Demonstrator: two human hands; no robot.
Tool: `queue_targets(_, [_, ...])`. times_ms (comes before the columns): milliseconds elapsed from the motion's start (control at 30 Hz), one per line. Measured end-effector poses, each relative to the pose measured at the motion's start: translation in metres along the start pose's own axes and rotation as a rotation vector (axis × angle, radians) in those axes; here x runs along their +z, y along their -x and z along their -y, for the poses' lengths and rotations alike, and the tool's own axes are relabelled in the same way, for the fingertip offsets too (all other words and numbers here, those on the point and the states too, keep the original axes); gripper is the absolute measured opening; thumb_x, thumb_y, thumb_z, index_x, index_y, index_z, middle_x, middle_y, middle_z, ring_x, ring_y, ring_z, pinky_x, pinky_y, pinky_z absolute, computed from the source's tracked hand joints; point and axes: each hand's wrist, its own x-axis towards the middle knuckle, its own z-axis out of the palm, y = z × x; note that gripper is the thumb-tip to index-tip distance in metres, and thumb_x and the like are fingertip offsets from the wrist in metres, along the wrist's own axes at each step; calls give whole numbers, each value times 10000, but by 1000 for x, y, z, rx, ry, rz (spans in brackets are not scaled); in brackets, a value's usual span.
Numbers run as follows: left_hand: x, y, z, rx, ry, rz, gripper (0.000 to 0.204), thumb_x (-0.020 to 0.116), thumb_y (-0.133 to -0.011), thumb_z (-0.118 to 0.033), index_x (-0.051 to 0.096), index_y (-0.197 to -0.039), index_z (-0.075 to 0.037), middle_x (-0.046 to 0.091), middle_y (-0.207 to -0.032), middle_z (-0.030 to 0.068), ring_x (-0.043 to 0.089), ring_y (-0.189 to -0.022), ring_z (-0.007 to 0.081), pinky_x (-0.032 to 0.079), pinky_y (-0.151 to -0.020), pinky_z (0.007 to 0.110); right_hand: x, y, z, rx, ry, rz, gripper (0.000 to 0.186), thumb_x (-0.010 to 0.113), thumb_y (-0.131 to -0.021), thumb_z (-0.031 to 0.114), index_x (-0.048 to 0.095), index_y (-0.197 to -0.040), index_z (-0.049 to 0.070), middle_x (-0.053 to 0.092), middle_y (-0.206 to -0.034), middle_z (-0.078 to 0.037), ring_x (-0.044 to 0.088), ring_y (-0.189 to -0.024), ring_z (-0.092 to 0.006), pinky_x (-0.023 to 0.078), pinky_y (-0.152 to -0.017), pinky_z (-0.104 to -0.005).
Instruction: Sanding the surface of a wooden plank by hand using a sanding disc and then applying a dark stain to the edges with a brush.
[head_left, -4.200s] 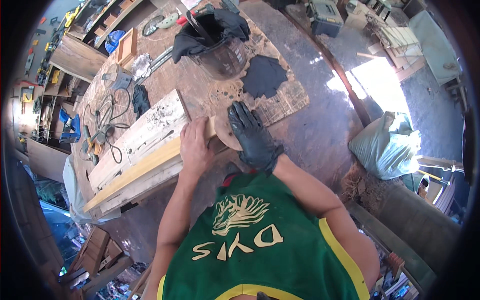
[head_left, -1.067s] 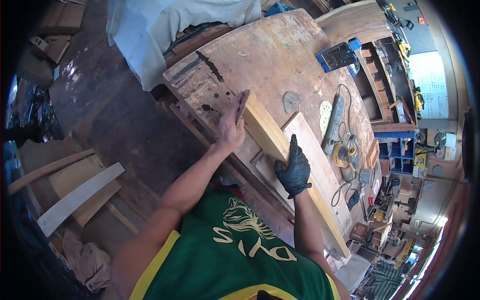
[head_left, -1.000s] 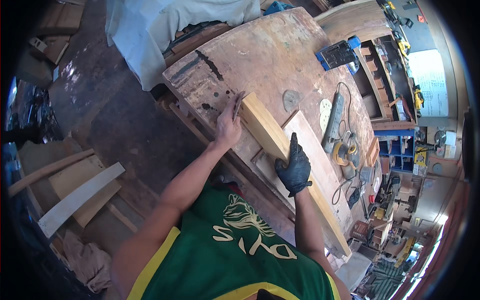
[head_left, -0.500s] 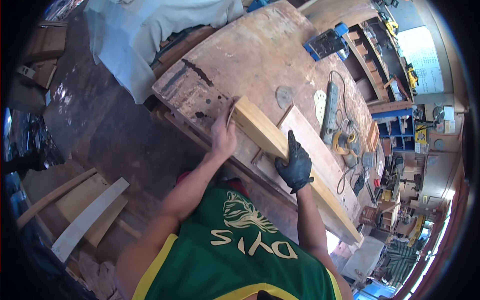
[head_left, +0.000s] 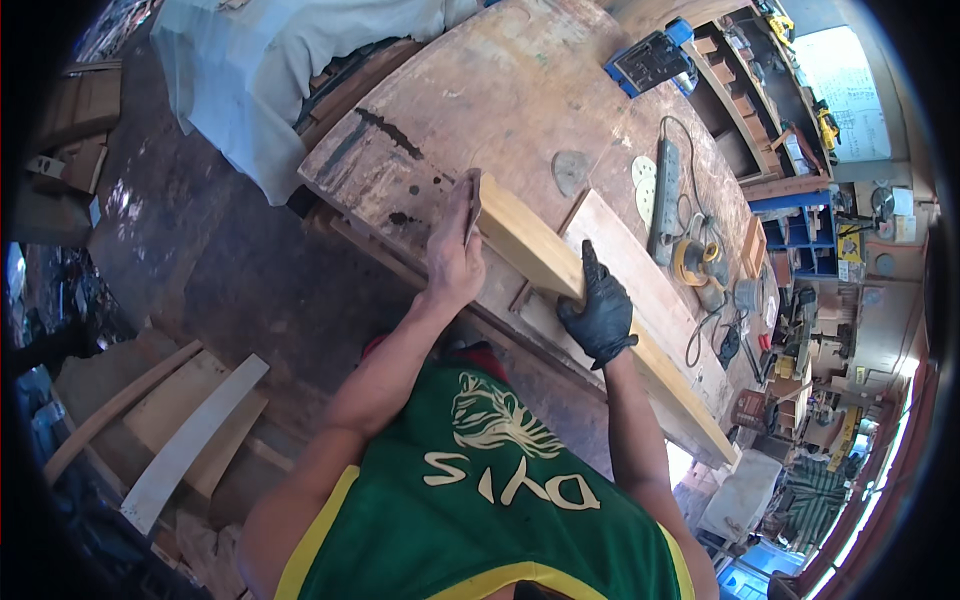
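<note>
At tabletop [head_left: 490,90] edge: left hand [head_left: 457,258], fingers together, holds sheet [head_left: 474,205] against beam [head_left: 530,238] end; right hand [head_left: 600,312] pinches beam; open room beyond.

Table [head_left: 450,110] cut off at top. Over it: beam [head_left: 520,235] partly hidden by right hand [head_left: 598,308]; pad [head_left: 475,205] in left hand [head_left: 455,262] edge-on, faces hidden. Left of table: cloth [head_left: 230,80] cut off above. Beyond table, right: whiteboard [head_left: 845,95] writing too small.
</note>
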Motion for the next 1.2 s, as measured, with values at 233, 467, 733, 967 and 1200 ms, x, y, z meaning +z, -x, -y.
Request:
queue_targets(233, [-2,-2,-1,-15,54,-21,570,447,-985,-27,368,-1544,55,471,-1537,270,466,-1420,437,409,-1175,444,0,1,0,25,2,27,960,736,-732,234,328,-1573,15,673,-1088,-222,671,-853,-393,553,-757,-505])
queue_targets(467, [-3,-2,-5,20,104,-47,531,412,-992,-21,421,-1515,67,502,-1513,271,496,-1411,393,431,-1150,426,0,1,0,-9,-2,-17,963,739,-727,235,330,-1570,12,675,-1055,-224,671,-843,-396,554,-748,-509])
queue_targets(733, [-20,1,15,-367,337,-217,462,505,-1001,-163,564,-1411,40,700,-1232,228,674,-1134,330,490,-984,415,1,4,0,31,-14,-17,928,739,-736,226,362,-1555,7,671,-1046,-223,670,-858,-396,553,-755,-499])
queue_targets(967, [-5,-1,4,-149,-33,54,538,482,-1026,-146,414,-1548,-35,542,-1483,244,554,-1340,418,474,-1095,451,2,4,-1,8,-34,-47,913,733,-747,236,368,-1552,8,669,-1044,-217,668,-861,-392,549,-759,-499])
queue_targets(1200, [-3,-5,-10,-10,124,15,500,424,-1052,-112,414,-1540,-3,507,-1512,250,485,-1409,414,418,-1152,461,2,3,-1,3,-42,-50,919,737,-746,244,365,-1553,11,671,-1047,-215,670,-867,-396,551,-765,-496])
